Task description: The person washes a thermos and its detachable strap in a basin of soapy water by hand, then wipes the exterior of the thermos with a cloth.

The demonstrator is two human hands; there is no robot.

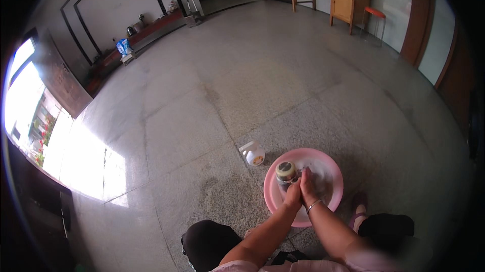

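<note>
Container (286, 172), one, lidded, set inside the left half of a pink basin (268, 190) on the floor (202, 120).

Left hand (293, 194): reaching in over the near rim, close by the container's right side, touching or nearly so. Right hand (307, 186): pressed to the left or overlapping it, with a metal bracelet (314, 205) at the wrist. State of grip: fingers closely gathered, but impossible to tell whether clasped round anything, rubbing together or merely touching.

Handling notes, by judgement: best to work low, well inside the rim, so as to catch drips; to steady the container with one palm before rubbing with the other; to treat wet metal as slippery; to go with care round the seam under the lid (286, 167), as a likely dirt trap. Also advisable: no leaning on the rim, for fear of tipping.

Appearance: short and round from above; lid cream-edged, with a dark disc on top; shiny, metallic band beneath; lower body partly hidden (pale contents (326, 177) nearby, water or suds, uncertain).

Adjacent: white bottle (256, 157) with a jutting top, just outside the basin's far left edge.
</note>
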